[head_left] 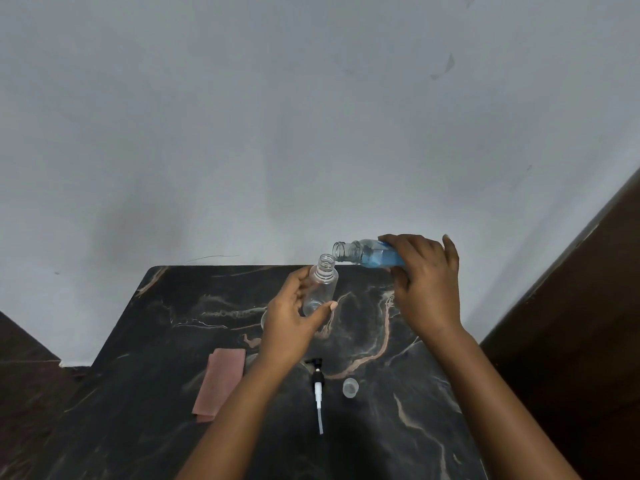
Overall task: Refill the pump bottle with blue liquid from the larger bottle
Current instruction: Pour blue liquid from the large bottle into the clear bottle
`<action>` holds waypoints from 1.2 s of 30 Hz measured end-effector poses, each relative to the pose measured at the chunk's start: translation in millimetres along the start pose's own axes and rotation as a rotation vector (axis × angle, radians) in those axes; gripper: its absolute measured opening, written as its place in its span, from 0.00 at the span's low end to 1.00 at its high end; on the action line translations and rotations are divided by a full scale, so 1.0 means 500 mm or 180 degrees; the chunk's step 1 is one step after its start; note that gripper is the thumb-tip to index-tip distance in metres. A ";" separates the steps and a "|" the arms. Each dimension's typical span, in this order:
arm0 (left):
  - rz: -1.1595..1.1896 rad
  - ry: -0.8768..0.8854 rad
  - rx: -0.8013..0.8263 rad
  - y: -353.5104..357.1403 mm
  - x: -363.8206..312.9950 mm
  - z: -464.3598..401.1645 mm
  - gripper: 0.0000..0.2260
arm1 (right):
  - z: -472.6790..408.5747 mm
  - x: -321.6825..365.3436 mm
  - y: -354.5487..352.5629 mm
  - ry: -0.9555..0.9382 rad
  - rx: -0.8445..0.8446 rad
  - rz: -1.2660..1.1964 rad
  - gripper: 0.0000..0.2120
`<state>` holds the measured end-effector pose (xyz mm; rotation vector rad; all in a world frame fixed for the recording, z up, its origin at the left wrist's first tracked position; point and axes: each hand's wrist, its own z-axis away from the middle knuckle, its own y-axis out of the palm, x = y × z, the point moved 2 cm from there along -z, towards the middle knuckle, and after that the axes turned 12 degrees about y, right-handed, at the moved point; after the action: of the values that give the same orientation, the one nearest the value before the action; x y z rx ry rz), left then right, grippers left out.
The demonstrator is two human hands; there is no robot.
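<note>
- Holding the empty pump bottle upright above the desk, my left hand has fingers curled round its lower body.
- My right hand grips the larger bottle, tipped almost level, its long axis pointing left.
- Its open mouth sits just right of and slightly above the pump bottle's neck; blue liquid hasn't reached the lip.

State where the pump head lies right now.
In the head view, the pump head lies on the dark marble table, near the front centre, between the pink cloth and small clear cap.

A dark marbled table stands against a plain grey wall, with dark wood at the right.
</note>
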<state>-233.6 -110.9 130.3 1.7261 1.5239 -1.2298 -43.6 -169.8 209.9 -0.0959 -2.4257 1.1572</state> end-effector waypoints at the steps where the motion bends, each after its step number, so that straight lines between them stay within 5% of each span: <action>1: -0.0002 -0.0003 0.0002 0.000 0.000 0.001 0.26 | 0.001 0.000 -0.001 -0.0015 -0.0014 0.0019 0.22; 36: -0.0199 -0.0158 -0.0022 0.008 0.005 0.007 0.27 | -0.011 -0.010 0.003 -0.0383 -0.0367 0.0289 0.24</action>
<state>-230.6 -113.6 126.1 1.6427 1.5618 -1.2873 -36.6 -166.2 210.1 -0.1785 -2.6184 1.0896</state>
